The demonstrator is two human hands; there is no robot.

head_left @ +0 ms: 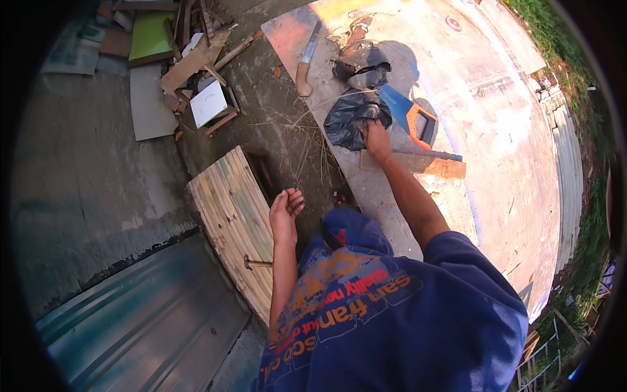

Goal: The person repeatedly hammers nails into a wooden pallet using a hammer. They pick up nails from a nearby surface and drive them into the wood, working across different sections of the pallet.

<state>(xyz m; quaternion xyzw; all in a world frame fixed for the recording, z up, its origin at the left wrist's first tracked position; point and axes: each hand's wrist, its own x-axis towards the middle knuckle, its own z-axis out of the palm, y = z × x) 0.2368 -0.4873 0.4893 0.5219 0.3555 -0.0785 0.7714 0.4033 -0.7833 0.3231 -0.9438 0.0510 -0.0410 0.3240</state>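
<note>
My right hand (376, 138) reaches across a paint-stained board, its fingers drawn together at the mouth of a crumpled black plastic bag (341, 124). What the fingertips grip inside the bag's folds is hidden. My left hand (286, 208) hovers beside a low bench of pale wooden slats (228, 209), fingers curled in; whatever lies in them cannot be made out. On the bench, close to my left forearm, rests a hammer (258, 262). Just right of the bag lies a handsaw (403, 108) with a blue blade and an orange-and-black handle.
A wood offcut (418, 163) lies on the stained board (503, 150) near my right forearm. An older saw with a wooden handle (304, 75) is at its far left edge. Scrap wood (196, 72) piles up far left; corrugated metal sheeting (150, 313) lies near left.
</note>
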